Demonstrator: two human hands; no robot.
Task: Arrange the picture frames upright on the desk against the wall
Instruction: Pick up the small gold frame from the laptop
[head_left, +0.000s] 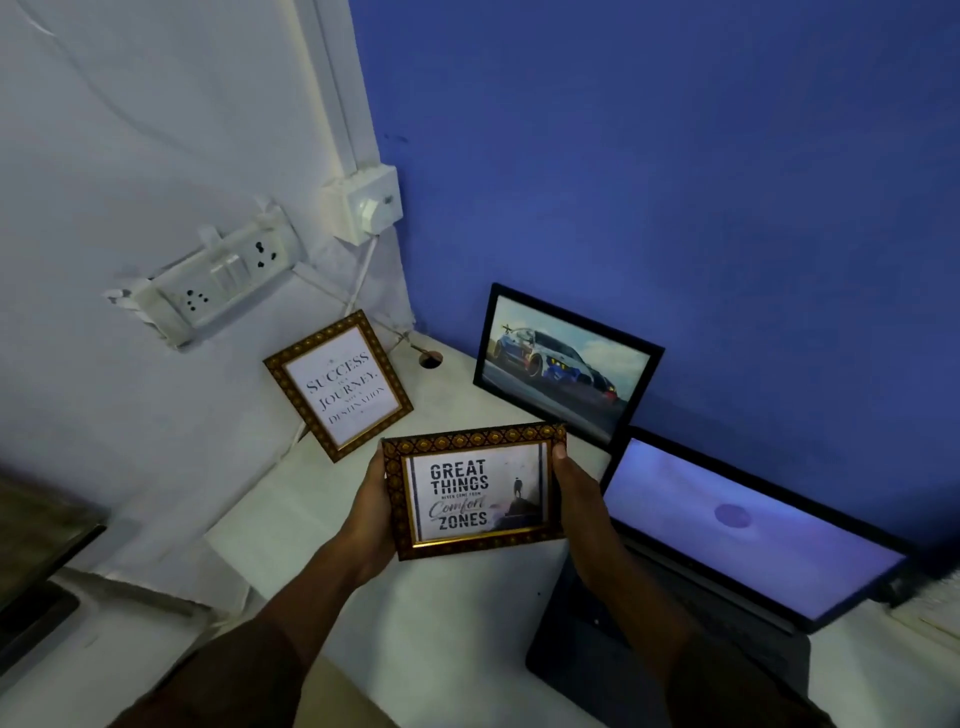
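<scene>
I hold a gold-patterned frame reading "Great Things... Comfort Zones" (475, 491) above the white desk (291, 525), facing me. My left hand (371, 519) grips its left edge and my right hand (576, 499) grips its right edge. A second gold frame with the "Success is a Journey" text (340, 384) leans upright against the white wall on the left. A black frame with a racing-car picture (563, 364) leans against the blue wall at the back.
An open laptop (727, 535) with a lit screen stands on the right. Socket boards (218, 280) and a plug with a cable (369, 208) are on the white wall. A cable hole (430, 358) is in the desk corner. A dark object (36, 571) lies far left.
</scene>
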